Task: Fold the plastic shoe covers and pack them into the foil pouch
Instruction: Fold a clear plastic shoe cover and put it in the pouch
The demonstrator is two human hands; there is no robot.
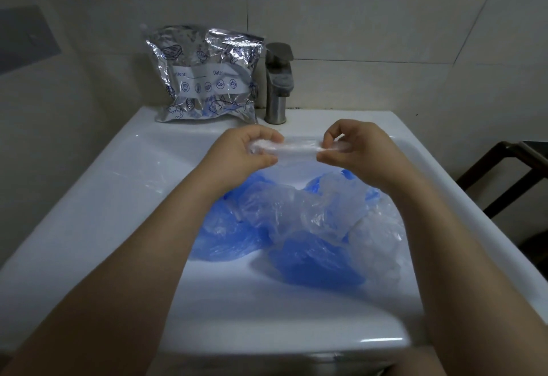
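- Nearest, loose blue and clear shoe covers (296, 227) heaped in the sink (89, 212).
- Above them, a clear cover (299, 148) stretched left to right, pinched by left hand (249, 150) and right hand (355, 150).
- Farther back, left of the tap (277, 85), foil pouch (204, 76) propped upright, nearer the left hand; printed "Date", part of "Content", seafood drawings.

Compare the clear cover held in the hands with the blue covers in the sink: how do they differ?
The held clear cover is colourless; the blue covers are tinted blue. The held clear cover is pulled into a narrow strip between the left hand and right hand; the blue covers lie crumpled and loose in the sink. It is lifted; they rest untouched. Both are thin, wrinkled plastic.
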